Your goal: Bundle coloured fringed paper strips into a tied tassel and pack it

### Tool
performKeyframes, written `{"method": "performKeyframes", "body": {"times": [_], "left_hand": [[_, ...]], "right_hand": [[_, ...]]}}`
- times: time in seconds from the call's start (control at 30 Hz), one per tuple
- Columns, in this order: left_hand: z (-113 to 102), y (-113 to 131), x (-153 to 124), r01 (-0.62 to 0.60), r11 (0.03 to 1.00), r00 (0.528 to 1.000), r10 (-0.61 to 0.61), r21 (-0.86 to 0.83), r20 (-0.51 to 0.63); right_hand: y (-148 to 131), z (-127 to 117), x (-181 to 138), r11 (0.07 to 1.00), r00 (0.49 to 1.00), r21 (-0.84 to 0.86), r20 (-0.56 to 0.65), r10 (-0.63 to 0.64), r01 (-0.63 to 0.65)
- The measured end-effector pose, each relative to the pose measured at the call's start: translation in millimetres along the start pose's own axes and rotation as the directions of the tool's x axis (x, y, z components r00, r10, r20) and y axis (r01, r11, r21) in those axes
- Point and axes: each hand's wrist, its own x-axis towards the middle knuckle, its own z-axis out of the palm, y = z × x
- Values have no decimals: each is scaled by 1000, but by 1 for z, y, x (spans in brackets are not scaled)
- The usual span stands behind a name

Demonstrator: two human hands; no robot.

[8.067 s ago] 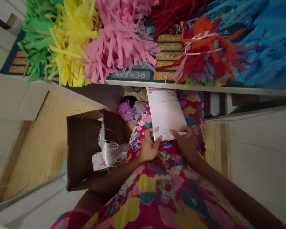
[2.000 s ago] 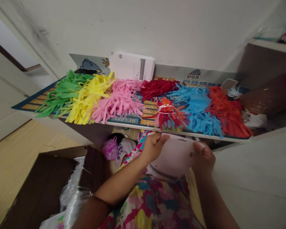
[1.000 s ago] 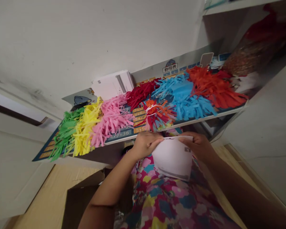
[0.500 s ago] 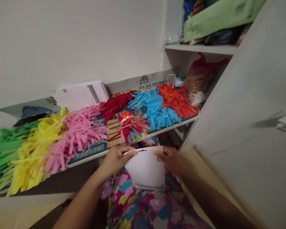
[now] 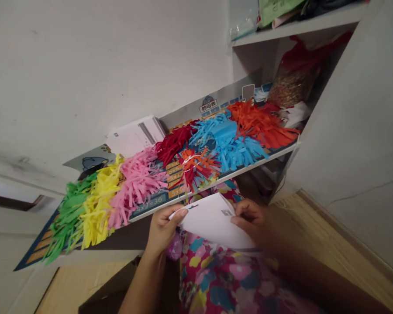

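Note:
A white hanging bag [image 5: 212, 222], or a folded card, with a slot along its top and a small grey mark is held over my lap. My left hand [image 5: 163, 229] pinches its upper left corner, thumb on top. At its right edge, my right hand [image 5: 253, 220] is closed with thumb and curled index finger against it. Just beyond my hands lies a small mixed bundle of paper strips [image 5: 198, 168], mostly red and orange, tied with white string.
On the narrow table lie bunches of green [image 5: 74, 209], yellow [image 5: 100, 205], pink [image 5: 139, 183], dark red [image 5: 177, 139], blue [image 5: 227, 139] and orange strips [image 5: 263, 124]. A stack of similar white pieces [image 5: 131, 137] leans on the wall. A red-topped bag [image 5: 291, 83] sits under the shelf.
The view has turned, so the table appears more tilted. The white piece has swung its lower end rightward and shows a fold at its top right. My right fingers have curled more at its edge.

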Motion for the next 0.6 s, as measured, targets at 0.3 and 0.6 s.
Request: {"method": "performKeyframes", "body": {"times": [0.3, 0.6], "left_hand": [[3, -5, -2, 25, 999, 999, -26, -39, -34], [14, 8, -5, 37, 999, 999, -37, 11, 0]], "right_hand": [[6, 0, -12, 977, 980, -168, -127, -156, 134], [-10, -3, -9, 996, 980, -78, -198, 29, -45]]}}
